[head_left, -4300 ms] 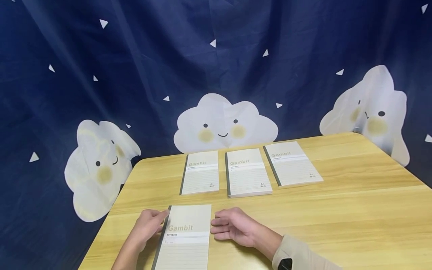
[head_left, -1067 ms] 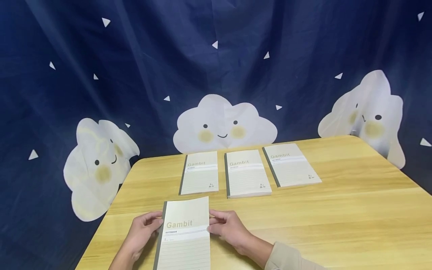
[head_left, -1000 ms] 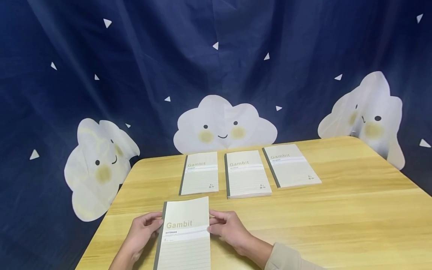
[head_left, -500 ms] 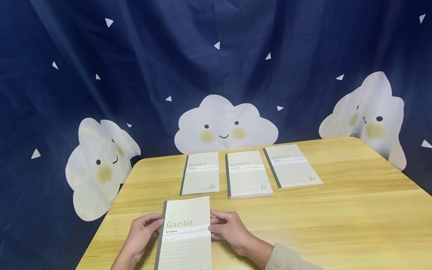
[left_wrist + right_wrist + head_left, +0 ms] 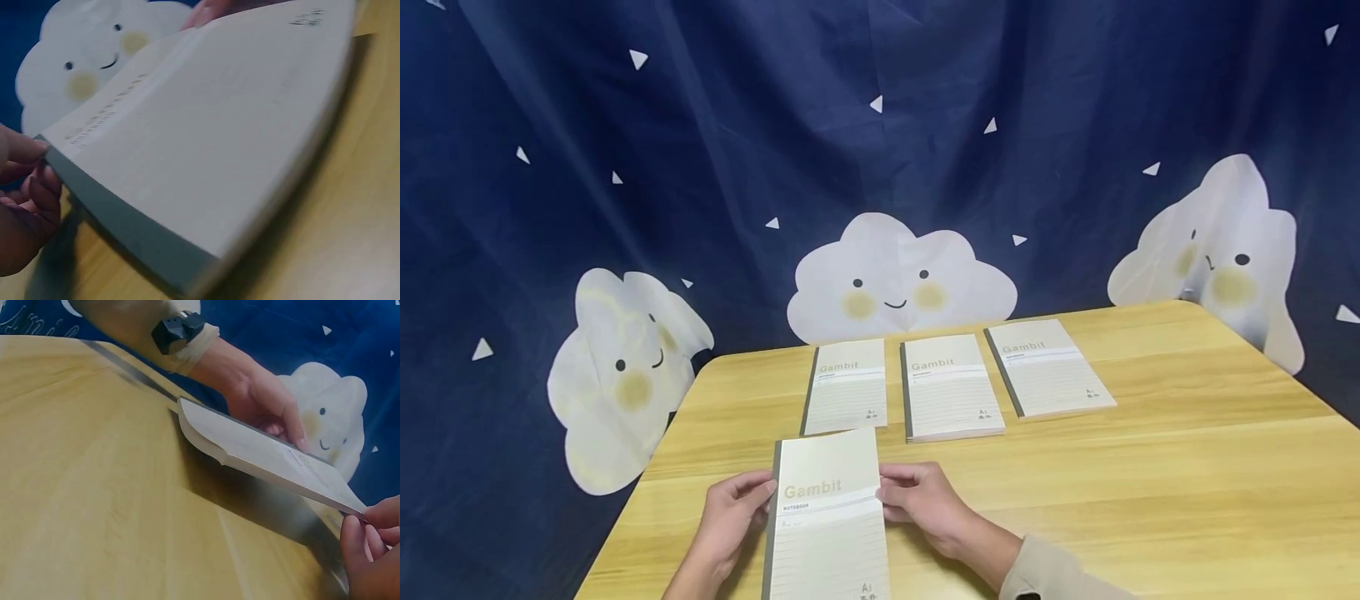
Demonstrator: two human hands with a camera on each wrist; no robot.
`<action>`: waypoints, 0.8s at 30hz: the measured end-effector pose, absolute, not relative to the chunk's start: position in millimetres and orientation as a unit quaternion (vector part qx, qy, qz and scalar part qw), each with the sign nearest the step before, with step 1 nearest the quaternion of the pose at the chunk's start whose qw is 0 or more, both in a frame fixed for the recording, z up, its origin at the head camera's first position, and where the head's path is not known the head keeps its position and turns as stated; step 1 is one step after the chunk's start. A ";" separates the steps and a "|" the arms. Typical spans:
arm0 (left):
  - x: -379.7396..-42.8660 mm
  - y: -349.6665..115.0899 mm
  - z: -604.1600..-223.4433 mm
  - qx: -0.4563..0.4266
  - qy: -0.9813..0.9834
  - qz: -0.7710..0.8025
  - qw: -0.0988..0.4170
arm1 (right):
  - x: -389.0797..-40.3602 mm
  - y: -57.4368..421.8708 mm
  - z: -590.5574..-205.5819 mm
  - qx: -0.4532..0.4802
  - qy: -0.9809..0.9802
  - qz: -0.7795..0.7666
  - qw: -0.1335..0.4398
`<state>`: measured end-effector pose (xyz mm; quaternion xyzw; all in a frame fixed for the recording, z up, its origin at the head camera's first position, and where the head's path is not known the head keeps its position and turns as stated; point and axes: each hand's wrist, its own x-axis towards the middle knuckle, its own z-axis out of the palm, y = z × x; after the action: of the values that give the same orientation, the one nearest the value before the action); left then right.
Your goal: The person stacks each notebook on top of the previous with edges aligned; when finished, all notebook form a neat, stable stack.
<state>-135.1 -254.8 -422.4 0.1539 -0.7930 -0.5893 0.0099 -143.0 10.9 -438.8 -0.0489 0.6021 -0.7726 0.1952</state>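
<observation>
Both hands hold up a cream Gambit notebook (image 5: 827, 517) with a dark grey spine strip. My left hand (image 5: 727, 518) pinches the spine edge near its upper part, thumb on the cover and fingers beneath. On the opposite edge my right hand (image 5: 929, 505) pinches, thumb on top. The right wrist view shows the notebook (image 5: 262, 447) clear of the table, its shadow underneath and its near end slightly bent. In the left wrist view the grey spine (image 5: 125, 212) slopes away from the left fingers.
Three like notebooks lie in a row towards the back of the wooden table (image 5: 1150, 492): the left one (image 5: 847, 400), the middle one (image 5: 953, 396) and the right one (image 5: 1051, 375), slightly turned. Behind the table hangs a dark blue curtain (image 5: 737, 125) with smiling clouds.
At first the notebook lay between my hands, the right one just off its edge. Both hands then took its edges and lifted it. Since half a second ago it has shifted slightly right and farther forward.
</observation>
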 end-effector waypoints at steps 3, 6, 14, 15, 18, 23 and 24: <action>-139.4 -242.7 -423.8 0.150 -0.787 -0.598 0.021 | -147.2 19.1 -435.7 -0.042 0.598 -0.778 0.190; -143.7 -231.8 -425.1 0.144 -0.774 -0.616 0.025 | -152.0 27.7 -433.1 -0.037 0.597 -0.781 0.183; -156.3 -205.2 -426.4 0.121 -0.747 -0.654 0.017 | -164.0 51.8 -427.0 -0.027 0.616 -0.771 0.160; -158.4 -202.1 -426.6 0.117 -0.747 -0.655 0.013 | -165.5 54.6 -426.1 -0.020 0.620 -0.769 0.155; -166.2 -193.6 -427.1 0.111 -0.741 -0.662 0.009 | -170.1 62.2 -424.7 -0.008 0.629 -0.764 0.142; -180.9 -180.2 -425.2 0.112 -0.729 -0.675 0.011 | -176.6 73.1 -421.5 0.010 0.634 -0.763 0.124; -184.0 -177.1 -424.7 0.111 -0.729 -0.676 0.011 | -178.2 75.9 -420.3 0.014 0.635 -0.763 0.121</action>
<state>-184.0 -177.1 -424.7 0.1110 -0.7288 -0.6756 0.0112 -178.2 75.9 -420.3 0.0141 0.6351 -0.7628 0.1207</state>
